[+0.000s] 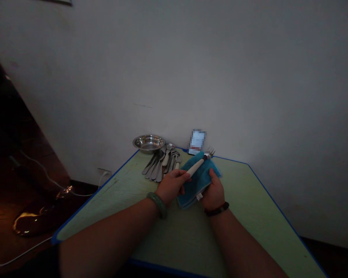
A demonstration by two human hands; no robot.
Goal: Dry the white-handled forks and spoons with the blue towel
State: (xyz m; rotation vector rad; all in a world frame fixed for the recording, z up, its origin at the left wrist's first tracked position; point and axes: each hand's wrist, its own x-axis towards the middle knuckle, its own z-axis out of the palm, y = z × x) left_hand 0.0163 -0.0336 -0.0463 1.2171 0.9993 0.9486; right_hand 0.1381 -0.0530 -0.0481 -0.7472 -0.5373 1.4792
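The left hand (171, 186) is closed around the white handle of a fork (195, 168), and a green bangle (157, 204) sits on that wrist. The right hand (214, 194) is clamped on a folded blue cloth (197, 185), with a dark beaded bracelet (217, 209) on its wrist. The two hands are apart but close, with the cloth and fork between them, and both are held over the middle of the green surface (249, 200). The fork lies across the cloth with its metal tines (210, 153) poking out past the cloth's far end, toward the far edge of the surface. A small white tag (199, 196) hangs from the cloth's near side.

Beyond the hands, near the far left corner of the surface, lies a loose pile of steel spoons and forks (161, 166). A steel bowl (149, 143) sits right at that corner, just beside the pile. Along the far edge, to the right of the bowl, stands a blurred white card (197, 141) against the white wall (174, 77). Off the left edge of the surface, a wall socket (104, 172) feeds a white cable (55, 183) that runs down across the dark floor (17, 193).
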